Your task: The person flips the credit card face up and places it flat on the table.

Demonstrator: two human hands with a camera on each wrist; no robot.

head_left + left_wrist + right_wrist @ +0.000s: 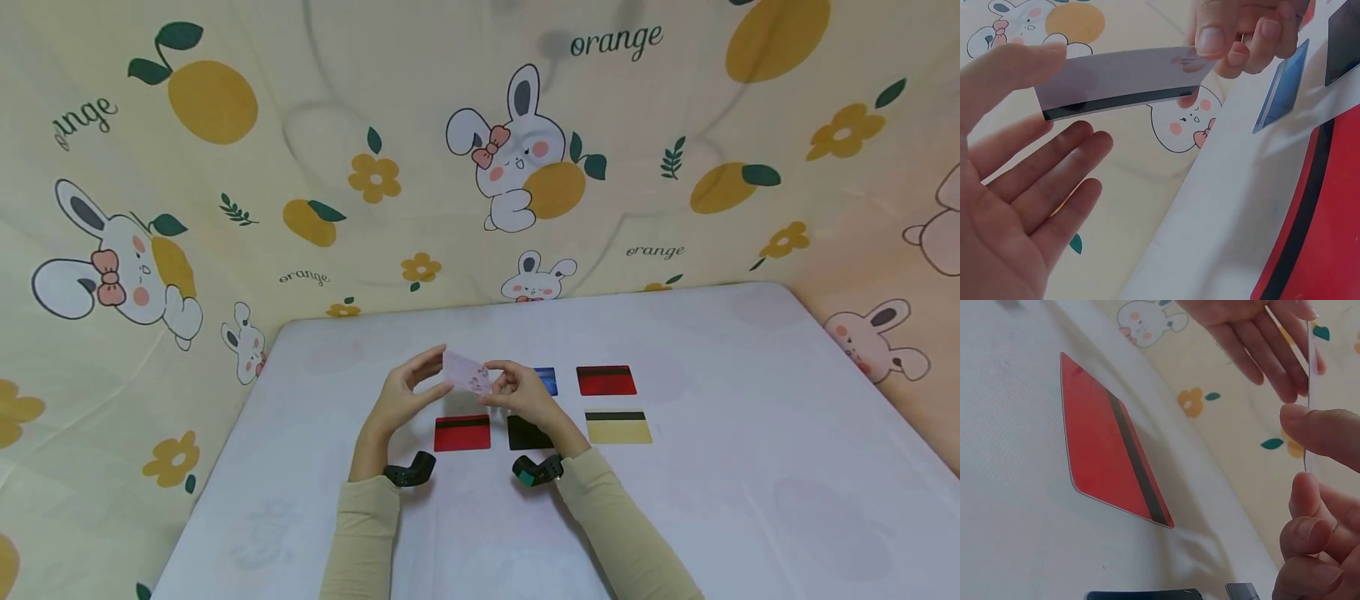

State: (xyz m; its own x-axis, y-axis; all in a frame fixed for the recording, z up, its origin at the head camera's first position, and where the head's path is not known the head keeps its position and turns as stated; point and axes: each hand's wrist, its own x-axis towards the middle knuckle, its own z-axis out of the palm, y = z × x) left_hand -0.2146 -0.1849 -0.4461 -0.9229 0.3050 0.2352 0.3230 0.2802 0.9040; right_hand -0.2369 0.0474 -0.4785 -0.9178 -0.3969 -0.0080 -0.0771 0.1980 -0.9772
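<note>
Both hands hold a pale pink-white card [465, 372] above the table. My left hand [397, 396] pinches its left end between thumb and index finger, the other fingers spread away below. At the opposite end, my right hand [531, 398] pinches the card between thumb and fingertips, its other fingers curled. In the left wrist view a dark stripe runs along the lower edge of the pale card [1116, 78]. The right wrist view catches this card [1308, 362] nearly edge-on. Beneath the hands lie a red card [462, 435] and a black card [525, 433], the latter partly covered by the right hand.
A blue card [547, 381], half hidden by the right hand, a second red card [606, 381] and a gold card [618, 428] lie on the white table [720, 467]. A patterned cloth [420, 83] hangs behind it. Each wrist wears a black camera [411, 471].
</note>
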